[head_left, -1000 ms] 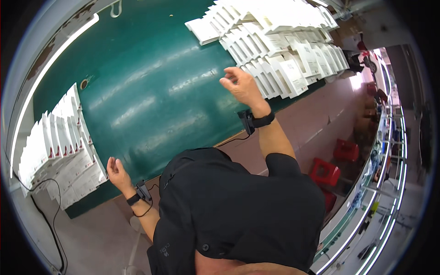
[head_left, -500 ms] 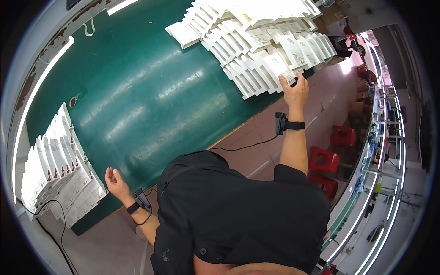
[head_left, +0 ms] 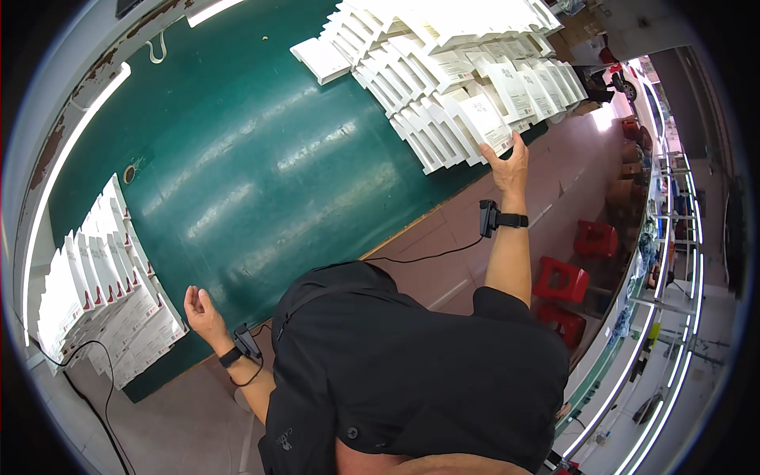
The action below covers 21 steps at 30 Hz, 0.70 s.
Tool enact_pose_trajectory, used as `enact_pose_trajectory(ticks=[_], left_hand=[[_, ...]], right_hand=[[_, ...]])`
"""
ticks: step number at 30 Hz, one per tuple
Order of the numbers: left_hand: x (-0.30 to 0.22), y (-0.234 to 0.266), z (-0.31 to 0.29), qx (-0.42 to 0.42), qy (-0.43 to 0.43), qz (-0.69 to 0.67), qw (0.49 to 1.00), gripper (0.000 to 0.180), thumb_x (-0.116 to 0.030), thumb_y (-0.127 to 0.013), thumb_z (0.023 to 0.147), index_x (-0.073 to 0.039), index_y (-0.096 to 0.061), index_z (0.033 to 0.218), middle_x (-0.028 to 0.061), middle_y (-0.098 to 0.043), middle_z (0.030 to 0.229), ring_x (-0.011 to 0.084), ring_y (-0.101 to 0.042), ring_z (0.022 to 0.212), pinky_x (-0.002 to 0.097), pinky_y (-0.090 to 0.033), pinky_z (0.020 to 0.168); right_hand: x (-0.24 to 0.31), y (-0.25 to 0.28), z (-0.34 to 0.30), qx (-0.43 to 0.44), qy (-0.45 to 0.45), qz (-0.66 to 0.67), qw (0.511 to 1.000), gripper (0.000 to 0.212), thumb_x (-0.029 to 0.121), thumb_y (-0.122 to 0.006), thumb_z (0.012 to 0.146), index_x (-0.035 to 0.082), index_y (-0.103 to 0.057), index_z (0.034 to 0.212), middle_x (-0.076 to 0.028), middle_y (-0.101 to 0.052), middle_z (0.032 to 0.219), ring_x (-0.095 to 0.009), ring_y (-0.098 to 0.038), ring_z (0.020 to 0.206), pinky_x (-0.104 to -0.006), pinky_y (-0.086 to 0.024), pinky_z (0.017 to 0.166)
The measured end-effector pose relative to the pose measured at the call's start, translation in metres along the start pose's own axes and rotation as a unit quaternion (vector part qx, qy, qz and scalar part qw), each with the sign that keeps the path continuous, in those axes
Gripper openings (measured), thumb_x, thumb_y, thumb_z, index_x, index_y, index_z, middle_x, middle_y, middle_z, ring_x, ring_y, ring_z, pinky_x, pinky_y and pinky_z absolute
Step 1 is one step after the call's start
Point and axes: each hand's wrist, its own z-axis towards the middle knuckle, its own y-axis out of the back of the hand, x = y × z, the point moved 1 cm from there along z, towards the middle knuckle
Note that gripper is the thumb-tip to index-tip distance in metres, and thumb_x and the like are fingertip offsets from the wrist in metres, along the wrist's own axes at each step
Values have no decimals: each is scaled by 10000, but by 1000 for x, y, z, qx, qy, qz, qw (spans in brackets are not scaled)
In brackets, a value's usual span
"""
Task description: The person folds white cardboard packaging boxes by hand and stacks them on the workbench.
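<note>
My right hand grips the near end of a flat white box, thumb on one side and fingers on the other. That box lies tilted on the near edge of large rows of similar white boxes at the far right of the green table. My left hand hovers by the table's near left edge, fingers loosely curved and apart from the thumb, holding nothing. Close to its left stands another group of white boxes, some with red marks at their ends.
One white box sticks out from the left side of the far rows. A round hole pierces the table at left. Black cables run from my wrist straps. Red stools stand on the floor to the right.
My right hand has drawn the white box slightly toward me, out from the row. My left hand has hardly moved.
</note>
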Motion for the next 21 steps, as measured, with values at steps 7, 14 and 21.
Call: enact_pose_trajectory(ticks=[7,14,21], left_hand=[[2,-4,0,5,-9,-2,1000,372,-158,-676,987,37,-619,1299,170,-688,1222,222,-675,1050,298,-530,940],[0,-1,2,6,-11,-4,1000,365,-145,-686,972,29,-628,1287,161,-699,1206,222,-679,1044,303,-533,939],[-17,-13,-2,-5,10,28,1000,353,-134,-713,928,3,-655,1247,137,-718,1134,213,-702,964,301,-561,849]], right_hand=[[19,21,-10,-1,-33,0,999,898,566,-762,820,-45,-509,1428,-273,-555,1377,-391,-575,1226,-438,-471,1038],[37,39,-23,19,-8,58,998,813,519,-800,808,-54,-585,1341,-236,-630,1270,-350,-627,1111,-404,-501,971],[68,32,-39,92,60,153,982,679,342,-798,874,-36,-567,1389,-200,-639,1300,-299,-626,1142,-362,-490,988]])
